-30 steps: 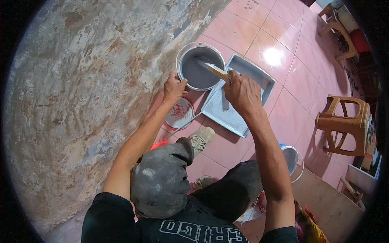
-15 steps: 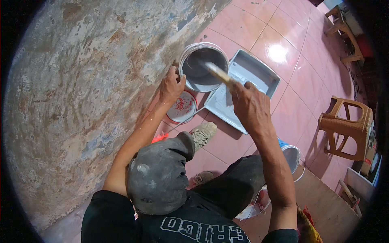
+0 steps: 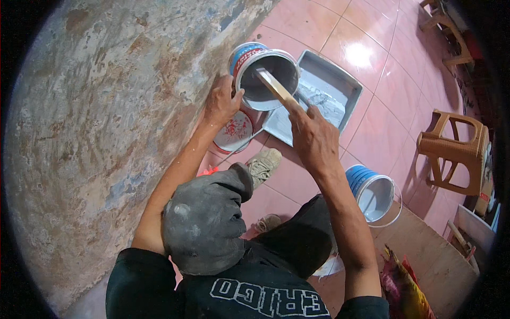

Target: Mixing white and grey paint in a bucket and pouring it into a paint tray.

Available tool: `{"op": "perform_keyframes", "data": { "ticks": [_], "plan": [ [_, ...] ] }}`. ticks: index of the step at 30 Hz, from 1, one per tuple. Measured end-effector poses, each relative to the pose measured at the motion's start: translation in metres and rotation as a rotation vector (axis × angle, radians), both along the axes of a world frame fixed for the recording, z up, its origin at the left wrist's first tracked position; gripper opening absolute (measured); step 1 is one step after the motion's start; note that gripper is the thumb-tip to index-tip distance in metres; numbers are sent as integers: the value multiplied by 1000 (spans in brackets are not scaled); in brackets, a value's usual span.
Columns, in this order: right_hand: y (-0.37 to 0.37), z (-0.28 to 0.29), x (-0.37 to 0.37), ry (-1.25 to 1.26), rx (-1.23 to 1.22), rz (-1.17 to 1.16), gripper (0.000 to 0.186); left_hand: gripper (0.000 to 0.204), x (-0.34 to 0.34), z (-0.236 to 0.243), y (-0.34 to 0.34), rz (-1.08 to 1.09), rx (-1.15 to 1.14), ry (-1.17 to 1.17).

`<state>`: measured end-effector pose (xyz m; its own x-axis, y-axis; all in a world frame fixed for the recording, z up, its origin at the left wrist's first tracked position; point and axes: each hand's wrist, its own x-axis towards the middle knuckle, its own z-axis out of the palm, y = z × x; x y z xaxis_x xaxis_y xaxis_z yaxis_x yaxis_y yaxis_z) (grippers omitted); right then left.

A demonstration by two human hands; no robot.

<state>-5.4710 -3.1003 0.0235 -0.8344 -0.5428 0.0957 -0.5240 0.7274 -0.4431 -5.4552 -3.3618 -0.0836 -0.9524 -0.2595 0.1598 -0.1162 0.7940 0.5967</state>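
A paint bucket (image 3: 249, 56), white inside the rim and blue and red outside, leans toward the tray with its mouth facing right and toward me. My left hand (image 3: 221, 101) grips its left side, thumb by the rim. In my right hand (image 3: 314, 135) is a flat wooden stick (image 3: 279, 90); its pale, paint-smeared end reaches into the bucket's mouth. Grey paint coats the bucket's inside. Beneath and beside the bucket sits a grey paint tray (image 3: 348, 103), with wet grey paint on its bottom. A round white lid (image 3: 236, 135) with red marks lies under my left wrist.
A rough, peeling wall (image 3: 106, 133) rises close on my left. Right of my right forearm a blue-and-white bucket (image 3: 366, 191) lies tipped. Farther right stands a brown plastic stool (image 3: 451, 151). A brown board (image 3: 425, 250) and colourful cloth (image 3: 404, 287) are at lower right.
The bucket has tipped over toward the tray, so its coloured outer side now shows. My right hand has moved a little left with the stick. The whole view has shifted slightly.
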Motion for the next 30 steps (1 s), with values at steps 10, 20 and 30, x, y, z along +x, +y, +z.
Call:
{"op": "perform_keyframes", "data": {
  "ticks": [10, 20, 30],
  "plan": [
    [34, -21, 19, -92, 104, 20, 35, 39, -16, 6, 4, -135, 18, -213],
    [51, -58, 10, -45, 184, -157, 41, 35, -32, -6, 37, -183, 18, -265],
    [48, -24, -13, -62, 3, -199, 29, 33, -40, -4, 30, -161, 103, -263]
  ]
}}
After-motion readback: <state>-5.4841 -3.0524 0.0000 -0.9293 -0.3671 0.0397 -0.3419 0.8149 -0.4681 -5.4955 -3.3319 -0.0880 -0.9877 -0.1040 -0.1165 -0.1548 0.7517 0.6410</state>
